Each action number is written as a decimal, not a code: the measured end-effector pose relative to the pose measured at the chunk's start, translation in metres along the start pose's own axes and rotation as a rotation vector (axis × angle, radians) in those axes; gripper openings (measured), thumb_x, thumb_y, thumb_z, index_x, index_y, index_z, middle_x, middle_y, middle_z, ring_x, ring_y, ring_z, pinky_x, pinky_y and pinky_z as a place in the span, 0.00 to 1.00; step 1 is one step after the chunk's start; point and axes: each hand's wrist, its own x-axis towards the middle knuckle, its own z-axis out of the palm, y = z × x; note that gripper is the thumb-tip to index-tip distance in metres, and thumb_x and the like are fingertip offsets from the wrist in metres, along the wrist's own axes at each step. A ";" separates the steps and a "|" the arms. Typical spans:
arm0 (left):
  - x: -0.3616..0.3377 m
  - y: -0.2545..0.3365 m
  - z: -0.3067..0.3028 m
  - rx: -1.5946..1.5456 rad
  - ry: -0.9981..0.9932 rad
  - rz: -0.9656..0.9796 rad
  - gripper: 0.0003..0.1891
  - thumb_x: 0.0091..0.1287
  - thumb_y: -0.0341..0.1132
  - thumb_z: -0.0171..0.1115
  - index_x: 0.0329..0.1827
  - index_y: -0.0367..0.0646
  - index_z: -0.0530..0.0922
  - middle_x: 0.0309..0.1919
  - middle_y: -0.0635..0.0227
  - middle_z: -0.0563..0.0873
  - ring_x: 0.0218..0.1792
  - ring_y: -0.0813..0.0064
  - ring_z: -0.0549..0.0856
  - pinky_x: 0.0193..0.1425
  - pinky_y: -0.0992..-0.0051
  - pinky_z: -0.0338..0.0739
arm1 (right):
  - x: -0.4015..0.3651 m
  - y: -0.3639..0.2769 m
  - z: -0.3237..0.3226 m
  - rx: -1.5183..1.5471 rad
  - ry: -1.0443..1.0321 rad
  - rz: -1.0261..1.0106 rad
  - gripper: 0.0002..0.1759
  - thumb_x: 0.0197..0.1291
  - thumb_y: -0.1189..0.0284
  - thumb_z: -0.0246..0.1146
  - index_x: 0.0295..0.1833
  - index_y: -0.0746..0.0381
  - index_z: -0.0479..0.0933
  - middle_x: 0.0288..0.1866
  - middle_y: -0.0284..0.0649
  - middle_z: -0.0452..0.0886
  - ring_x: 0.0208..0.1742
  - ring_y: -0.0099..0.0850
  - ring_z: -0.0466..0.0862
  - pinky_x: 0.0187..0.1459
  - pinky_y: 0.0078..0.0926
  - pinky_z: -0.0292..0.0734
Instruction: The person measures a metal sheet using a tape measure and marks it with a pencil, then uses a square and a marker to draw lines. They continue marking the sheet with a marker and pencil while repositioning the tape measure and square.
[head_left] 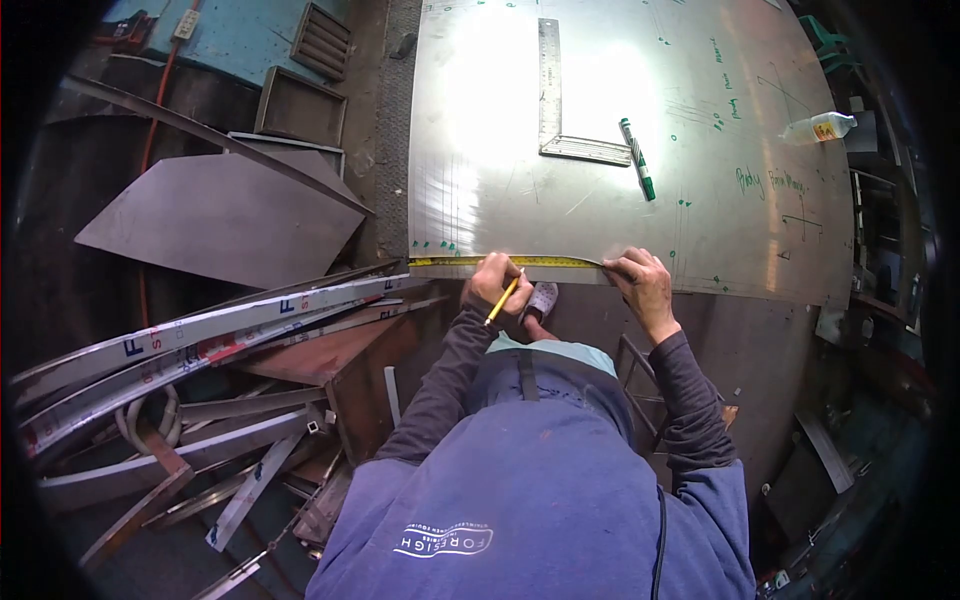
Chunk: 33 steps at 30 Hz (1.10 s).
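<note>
My left hand (pixel 497 281) is closed around a yellow pencil (pixel 503 300) and rests at the near edge of a shiny metal sheet (pixel 600 215). A yellow tape measure (pixel 455 262) lies along that edge, stretching from the sheet's left corner past my left hand. My right hand (pixel 643 285) pinches the tape near its right end, at the sheet's edge; the fingers partly hide what they grip. Further up the sheet lie a metal try square (pixel 550 100) and a green-and-white marker (pixel 637 160). Green handwriting and small marks show on the surface.
A clear plastic bottle (pixel 820 128) lies at the sheet's right side. To my left are long metal bars with printed film (pixel 200 330), a cut metal plate (pixel 225 215) and a rusty brown box (pixel 340 365). A green plastic chair (pixel 825 42) stands at the far right.
</note>
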 end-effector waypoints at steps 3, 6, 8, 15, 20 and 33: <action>-0.001 0.000 0.001 0.041 -0.016 -0.010 0.10 0.50 0.24 0.66 0.28 0.40 0.71 0.22 0.60 0.75 0.26 0.58 0.79 0.33 0.65 0.76 | 0.000 0.001 0.001 -0.007 0.005 0.000 0.04 0.54 0.70 0.72 0.36 0.56 0.85 0.33 0.32 0.81 0.39 0.33 0.82 0.40 0.33 0.74; -0.002 0.000 0.002 0.063 -0.001 -0.017 0.11 0.50 0.24 0.66 0.29 0.40 0.71 0.22 0.60 0.74 0.26 0.58 0.79 0.34 0.65 0.76 | 0.000 0.000 0.001 -0.001 0.012 -0.002 0.04 0.54 0.70 0.72 0.36 0.56 0.86 0.33 0.32 0.80 0.39 0.33 0.82 0.40 0.33 0.74; -0.002 0.000 0.003 0.060 0.007 0.003 0.11 0.50 0.24 0.66 0.29 0.41 0.71 0.22 0.60 0.75 0.25 0.58 0.79 0.33 0.65 0.76 | 0.001 0.000 0.001 -0.001 0.015 0.000 0.04 0.54 0.70 0.72 0.35 0.56 0.86 0.32 0.32 0.80 0.39 0.33 0.82 0.40 0.33 0.74; 0.002 0.003 -0.007 0.141 -0.104 0.009 0.11 0.50 0.26 0.66 0.27 0.41 0.69 0.22 0.61 0.75 0.24 0.59 0.79 0.32 0.65 0.75 | -0.002 0.001 0.001 -0.010 0.009 -0.002 0.04 0.54 0.69 0.72 0.36 0.55 0.86 0.33 0.32 0.80 0.39 0.33 0.82 0.40 0.33 0.74; 0.006 0.001 -0.004 0.021 -0.051 -0.030 0.11 0.50 0.26 0.66 0.26 0.40 0.69 0.22 0.60 0.74 0.23 0.59 0.78 0.29 0.64 0.74 | -0.001 0.004 0.003 0.006 -0.004 -0.004 0.05 0.55 0.68 0.72 0.36 0.55 0.86 0.35 0.32 0.81 0.41 0.33 0.82 0.40 0.33 0.74; -0.001 0.015 -0.058 -0.222 0.236 -0.311 0.08 0.61 0.30 0.70 0.29 0.42 0.77 0.23 0.70 0.81 0.25 0.82 0.78 0.31 0.77 0.75 | -0.016 0.012 0.002 0.081 0.022 0.016 0.06 0.61 0.72 0.68 0.44 0.58 0.79 0.37 0.39 0.83 0.37 0.41 0.84 0.39 0.36 0.78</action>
